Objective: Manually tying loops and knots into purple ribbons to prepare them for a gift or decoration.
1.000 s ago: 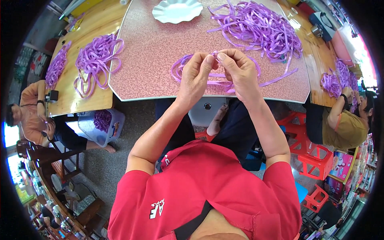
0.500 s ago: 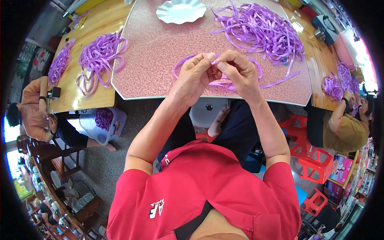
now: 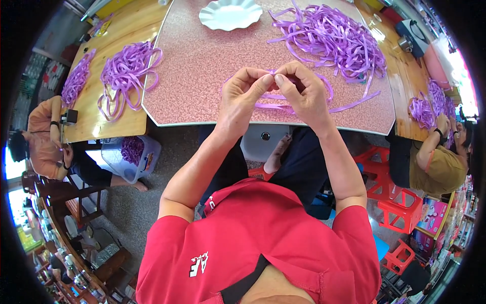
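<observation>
Both hands meet above the near part of the pink speckled table [image 3: 197, 66], thumbs and fingertips almost touching. A purple ribbon [image 3: 273, 106] runs between them and trails in loops over the tabletop toward the right. My left hand [image 3: 241, 99] is closed, pinching the ribbon between thumb and index finger. Just beside it, my right hand [image 3: 304, 93] pinches the same ribbon. The fingertips cover the small bit of ribbon they grip. A large tangled heap of purple ribbons [image 3: 339, 40] lies beyond my right hand. At the far side stands a white plate [image 3: 230, 14] with a scalloped rim.
Another ribbon pile [image 3: 126, 71] lies on the wooden table [image 3: 101, 126] to the left. A co-worker [image 3: 45, 131] sits at far left, another [image 3: 438, 157] at right. Beneath are a clear tub [image 3: 144, 159], a pale basin [image 3: 253, 147] and red stools [image 3: 400, 207].
My left hand has turned and its fingers have curled in closer to the right hand's fingertips. Both hands still pinch the ribbon; the piles and plate stay put.
</observation>
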A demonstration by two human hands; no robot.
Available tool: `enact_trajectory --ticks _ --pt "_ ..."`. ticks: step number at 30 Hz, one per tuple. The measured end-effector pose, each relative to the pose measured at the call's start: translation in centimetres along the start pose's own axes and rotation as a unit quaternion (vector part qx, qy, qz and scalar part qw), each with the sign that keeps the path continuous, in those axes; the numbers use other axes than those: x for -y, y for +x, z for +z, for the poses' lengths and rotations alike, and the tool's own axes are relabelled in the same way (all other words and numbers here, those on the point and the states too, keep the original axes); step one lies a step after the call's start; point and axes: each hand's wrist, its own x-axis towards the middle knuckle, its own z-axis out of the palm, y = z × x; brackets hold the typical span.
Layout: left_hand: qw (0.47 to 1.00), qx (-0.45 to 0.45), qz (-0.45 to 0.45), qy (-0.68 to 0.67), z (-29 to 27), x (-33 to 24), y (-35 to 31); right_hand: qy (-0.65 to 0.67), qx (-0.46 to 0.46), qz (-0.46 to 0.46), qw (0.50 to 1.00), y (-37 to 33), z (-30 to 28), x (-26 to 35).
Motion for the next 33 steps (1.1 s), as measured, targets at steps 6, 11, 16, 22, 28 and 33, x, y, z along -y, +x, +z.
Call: enact_trajectory --ticks 6,11,16,22,28,33 --pt "0.999 -0.025 0.035 0.004 0.3 0.8 0.0 0.022 -0.021 0.053 0.998 -0.1 0.4 -0.4" --pt "0.999 -0.033 0.033 0.012 0.1 1.4 -0.2 -0.122 -0.062 -0.025 0.99 -0.2 0.4 -0.9" --pt "0.999 -0.051 0.015 -0.004 -0.2 1.4 -0.2 -0.174 -0.05 -0.08 0.98 -0.3 0.5 -0.4" --pt "0.998 -0.044 0.048 0.023 -0.3 1.2 -0.5 0.03 -0.053 0.049 0.997 -0.6 1.1 0.2" --pt "0.996 -0.035 0.086 0.0 0.0 1.5 -0.4 0.28 -0.032 0.216 0.935 -0.4 1.0 0.6" --pt "0.998 -0.015 0.056 -0.008 -0.4 1.5 -0.3 0.358 0.002 0.252 0.899 -0.4 0.1 -0.1"
